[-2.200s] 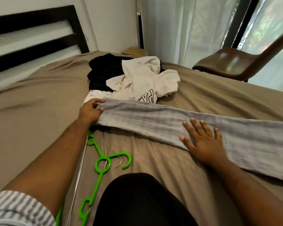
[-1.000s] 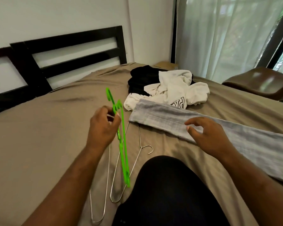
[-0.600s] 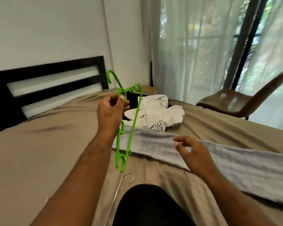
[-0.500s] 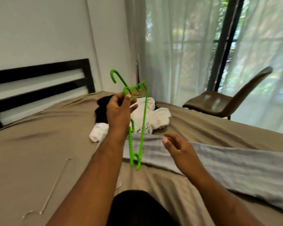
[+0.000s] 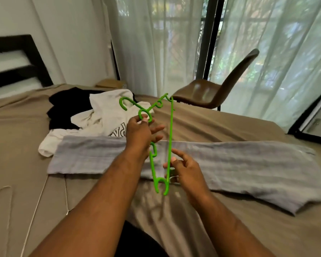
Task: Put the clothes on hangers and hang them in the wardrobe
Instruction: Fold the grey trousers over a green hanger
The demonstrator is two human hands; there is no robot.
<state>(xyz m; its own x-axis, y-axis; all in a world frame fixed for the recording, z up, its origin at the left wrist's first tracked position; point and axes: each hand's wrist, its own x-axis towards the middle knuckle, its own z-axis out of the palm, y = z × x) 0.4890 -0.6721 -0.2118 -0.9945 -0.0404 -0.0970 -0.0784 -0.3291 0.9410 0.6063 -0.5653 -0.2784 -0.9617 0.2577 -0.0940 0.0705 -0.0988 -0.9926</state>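
lettering (image 5: 119,133) on the white shirt (image 5: 107,110) is partly hidden, unreadable.

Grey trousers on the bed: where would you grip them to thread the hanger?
Likely the left end of the grey trousers, pinched from above across its width: it lies flat, folded and uncovered, near the green hanger.

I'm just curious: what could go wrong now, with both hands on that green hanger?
The left hand and right hand hold the green hanger only by fingertips, so it might slip. Its hooked lower end hangs just over the folded grey trousers and could snag them, spoiling the fold.
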